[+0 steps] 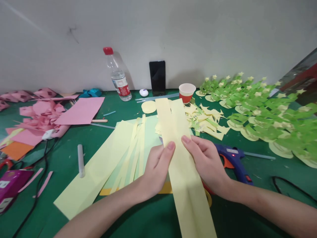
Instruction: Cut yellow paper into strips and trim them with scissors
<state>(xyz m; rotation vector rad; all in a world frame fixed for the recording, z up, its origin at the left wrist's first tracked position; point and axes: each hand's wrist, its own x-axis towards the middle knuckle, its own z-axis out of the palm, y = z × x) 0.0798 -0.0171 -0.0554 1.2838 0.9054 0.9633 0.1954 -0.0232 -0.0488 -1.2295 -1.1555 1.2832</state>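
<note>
green table [61,158] fills the view, with many green paper shapes [269,112] at the right. long yellow paper strip [184,185] runs over its middle. left hand [156,168] and right hand [205,162] pinch its two edges, thumbs on top. blue glue gun [234,158] lies just beside the right hand.

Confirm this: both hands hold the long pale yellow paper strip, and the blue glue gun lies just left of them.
Wrong side: the head view shows the blue glue gun just right of them, behind the right hand. Both it and the left hand hold the paper strip.
</note>
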